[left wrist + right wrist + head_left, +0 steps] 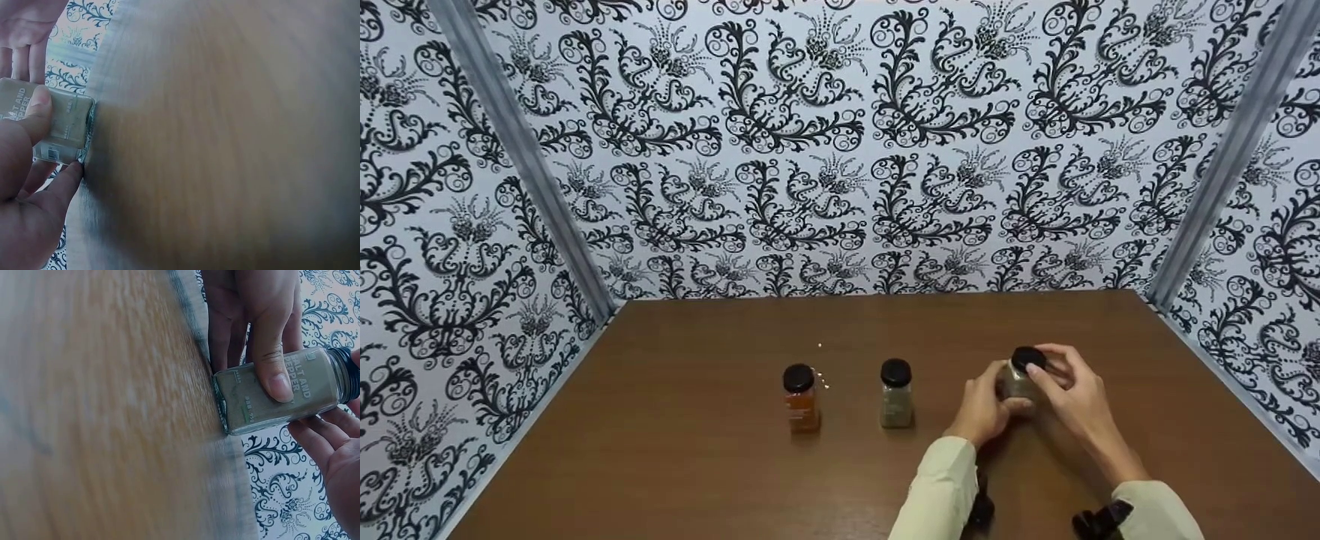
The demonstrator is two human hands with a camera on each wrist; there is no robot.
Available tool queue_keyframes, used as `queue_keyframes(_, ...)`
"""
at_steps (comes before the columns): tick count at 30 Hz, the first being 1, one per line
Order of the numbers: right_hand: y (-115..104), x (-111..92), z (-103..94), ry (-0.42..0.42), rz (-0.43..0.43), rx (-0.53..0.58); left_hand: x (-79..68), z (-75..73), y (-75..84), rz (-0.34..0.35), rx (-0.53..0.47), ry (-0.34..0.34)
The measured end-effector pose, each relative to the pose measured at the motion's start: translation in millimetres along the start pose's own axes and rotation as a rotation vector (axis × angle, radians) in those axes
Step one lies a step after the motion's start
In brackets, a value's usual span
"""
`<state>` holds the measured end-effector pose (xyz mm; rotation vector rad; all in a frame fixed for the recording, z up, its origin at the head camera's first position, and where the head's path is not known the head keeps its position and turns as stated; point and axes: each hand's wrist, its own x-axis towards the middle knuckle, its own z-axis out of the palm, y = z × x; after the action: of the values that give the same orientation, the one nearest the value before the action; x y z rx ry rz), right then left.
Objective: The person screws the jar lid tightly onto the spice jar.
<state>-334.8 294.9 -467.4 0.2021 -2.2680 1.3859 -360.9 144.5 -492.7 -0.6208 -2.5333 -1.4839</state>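
Observation:
At the right of the table, both hands are on a glass jar of grey-green seasoning [1020, 385], its label reading "salt and pepper" in the right wrist view. My left hand [981, 411] grips the jar's body, the thumb lying across its label. With its thumb and fingers, my right hand [1076, 397] holds the black lid [1027, 358]. The lid sits on the jar's neck. In the left wrist view the jar [64, 121] shows its lower part, and its lid is out of frame. Whether its base touches the table cannot be told.
A similar grey-green jar [896, 397] with a black lid stands upright left of the hands. Farther left is an upright jar of orange-red seasoning [802, 401], also black-lidded. Small pale bits [823, 379] lie beside it on the brown table [697, 390]. Patterned walls [825, 187] enclose the table.

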Motion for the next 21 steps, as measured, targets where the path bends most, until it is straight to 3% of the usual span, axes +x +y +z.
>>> queue_keyframes(21, -0.1, -0.6, -5.4, -0.047, 0.006, -0.022, -0.9, -0.1, -0.9, 0.008, 0.028, 0.007)
